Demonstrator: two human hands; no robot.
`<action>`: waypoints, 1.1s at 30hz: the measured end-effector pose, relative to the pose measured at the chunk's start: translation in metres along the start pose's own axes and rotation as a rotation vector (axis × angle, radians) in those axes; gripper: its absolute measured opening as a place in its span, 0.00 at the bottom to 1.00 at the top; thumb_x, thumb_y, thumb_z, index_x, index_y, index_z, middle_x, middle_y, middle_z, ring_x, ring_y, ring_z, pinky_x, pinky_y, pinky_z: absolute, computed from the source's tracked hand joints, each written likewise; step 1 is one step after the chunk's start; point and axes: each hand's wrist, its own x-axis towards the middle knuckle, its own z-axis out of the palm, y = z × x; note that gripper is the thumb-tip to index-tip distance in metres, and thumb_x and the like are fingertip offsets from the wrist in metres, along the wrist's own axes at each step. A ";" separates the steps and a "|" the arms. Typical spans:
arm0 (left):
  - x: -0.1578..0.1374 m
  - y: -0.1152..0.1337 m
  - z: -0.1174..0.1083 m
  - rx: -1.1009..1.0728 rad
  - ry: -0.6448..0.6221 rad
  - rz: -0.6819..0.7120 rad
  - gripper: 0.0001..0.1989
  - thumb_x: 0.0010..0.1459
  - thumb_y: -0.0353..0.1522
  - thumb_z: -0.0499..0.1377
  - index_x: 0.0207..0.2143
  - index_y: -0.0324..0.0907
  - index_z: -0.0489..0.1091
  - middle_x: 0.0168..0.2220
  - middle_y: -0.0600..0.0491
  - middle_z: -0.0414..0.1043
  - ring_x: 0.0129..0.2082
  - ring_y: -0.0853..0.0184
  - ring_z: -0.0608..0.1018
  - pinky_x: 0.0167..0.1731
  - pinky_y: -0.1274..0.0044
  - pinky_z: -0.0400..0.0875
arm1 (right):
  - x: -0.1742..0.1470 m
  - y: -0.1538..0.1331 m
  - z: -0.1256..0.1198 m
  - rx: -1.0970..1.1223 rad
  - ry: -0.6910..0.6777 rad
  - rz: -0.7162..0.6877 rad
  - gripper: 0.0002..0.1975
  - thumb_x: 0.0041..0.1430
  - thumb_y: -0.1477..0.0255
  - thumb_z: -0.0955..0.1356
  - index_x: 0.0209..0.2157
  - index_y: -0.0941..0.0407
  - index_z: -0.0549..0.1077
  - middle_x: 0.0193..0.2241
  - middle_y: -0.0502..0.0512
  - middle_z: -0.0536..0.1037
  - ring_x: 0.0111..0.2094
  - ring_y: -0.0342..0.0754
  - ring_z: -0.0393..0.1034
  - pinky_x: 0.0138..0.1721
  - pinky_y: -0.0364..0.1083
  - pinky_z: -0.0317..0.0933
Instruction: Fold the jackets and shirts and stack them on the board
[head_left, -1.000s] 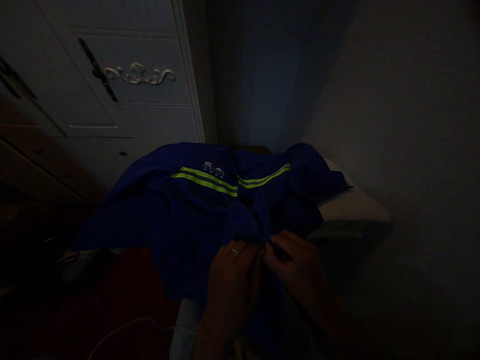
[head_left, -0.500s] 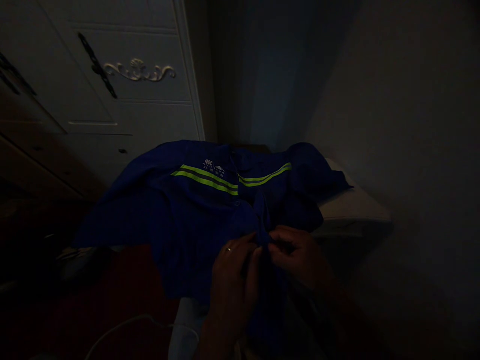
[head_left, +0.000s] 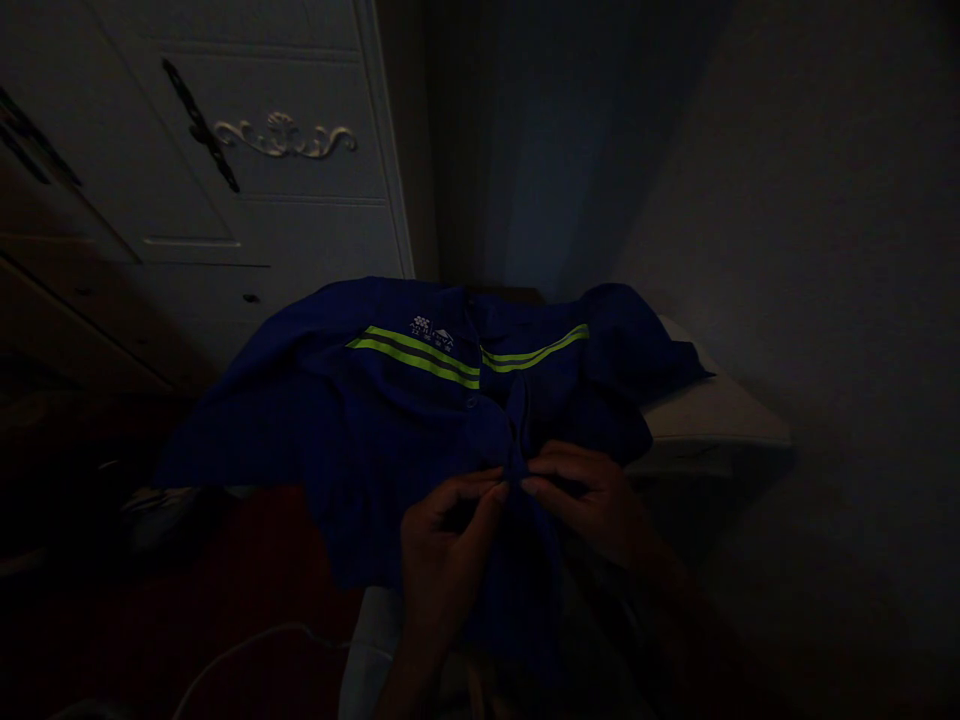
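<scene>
A dark blue work jacket (head_left: 405, 430) with yellow-green stripes and a white chest logo lies spread out, its collar at the far side. My left hand (head_left: 446, 540) pinches the jacket's front edge between thumb and fingers. Opposite it, my right hand (head_left: 592, 500) also pinches the front edge, fingertips almost touching those of the left. Above the fingers the front placket stands up in a fold. Whatever small part lies between the fingertips is hidden in the dark.
Under the jacket, a pale board-like surface (head_left: 727, 410) shows at the right. A white cabinet (head_left: 315, 235) with dark handles stands at the back left, and a grey wall (head_left: 840, 250) rises on the right. A white cable (head_left: 247, 640) runs over the dark red floor (head_left: 255, 560).
My left hand has turned and shifted left, its thumb and fingers now meeting at the placket. The right hand's fingertips have moved slightly left. The view has shifted a little.
</scene>
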 end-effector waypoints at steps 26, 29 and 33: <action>0.018 -0.026 -0.011 -0.345 -0.112 -0.210 0.08 0.47 0.34 0.70 0.24 0.40 0.75 0.32 0.52 0.79 0.35 0.67 0.78 0.39 0.77 0.70 | 0.015 -0.001 0.007 0.156 -0.039 0.118 0.07 0.58 0.69 0.69 0.31 0.57 0.78 0.26 0.50 0.74 0.28 0.42 0.68 0.30 0.40 0.61; 0.019 -0.030 -0.013 -0.353 -0.162 -0.205 0.07 0.48 0.33 0.69 0.25 0.40 0.75 0.32 0.52 0.78 0.35 0.68 0.78 0.38 0.78 0.69 | 0.016 -0.004 0.005 0.144 -0.087 0.110 0.07 0.59 0.70 0.68 0.31 0.57 0.76 0.27 0.50 0.74 0.29 0.42 0.67 0.32 0.40 0.61; 0.017 -0.033 -0.014 -0.386 -0.193 -0.221 0.09 0.48 0.34 0.69 0.25 0.39 0.74 0.32 0.51 0.78 0.34 0.68 0.77 0.37 0.77 0.69 | 0.015 -0.007 0.002 0.102 -0.155 0.133 0.06 0.60 0.70 0.66 0.32 0.57 0.73 0.27 0.49 0.73 0.30 0.42 0.67 0.32 0.40 0.61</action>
